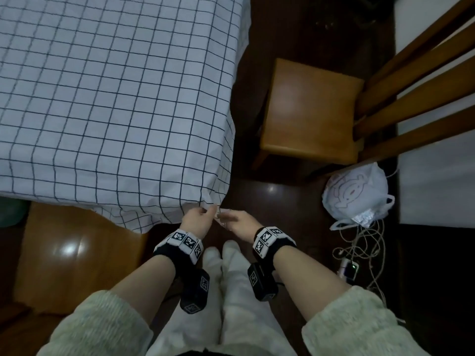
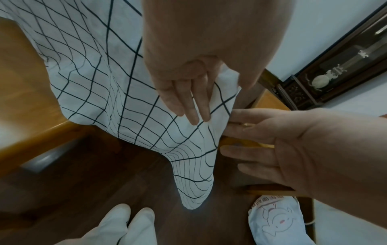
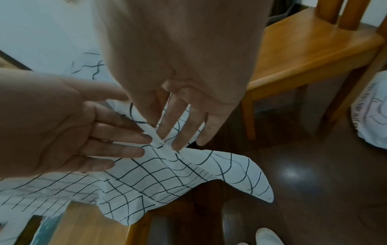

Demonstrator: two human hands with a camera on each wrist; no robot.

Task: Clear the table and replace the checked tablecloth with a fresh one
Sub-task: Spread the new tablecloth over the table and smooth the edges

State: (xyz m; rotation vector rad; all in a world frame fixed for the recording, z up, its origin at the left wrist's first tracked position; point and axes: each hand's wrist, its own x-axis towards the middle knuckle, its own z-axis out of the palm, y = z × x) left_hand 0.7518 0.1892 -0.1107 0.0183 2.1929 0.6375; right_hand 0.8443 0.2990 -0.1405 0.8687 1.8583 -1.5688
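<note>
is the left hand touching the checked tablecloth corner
Touching. The left wrist view shows the fingers of the left hand lying directly on the checked tablecloth at its hanging corner, with no gap.

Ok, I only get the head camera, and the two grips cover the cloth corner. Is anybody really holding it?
Observer: Yes. The left wrist view shows the left grip pinching the checked tablecloth between its thumb and straight fingers.
Operator: And the other one?
Observer: In the right wrist view the right grip has its fingers spread and straight, with the tips at a raised fold. I cannot tell whether it pinches.
Operator: Is the corner lying on the ground?
Observer: It doesn't look so. The left wrist view shows the corner tip dangling below both grips, seemingly clear of the dark floor.
</note>
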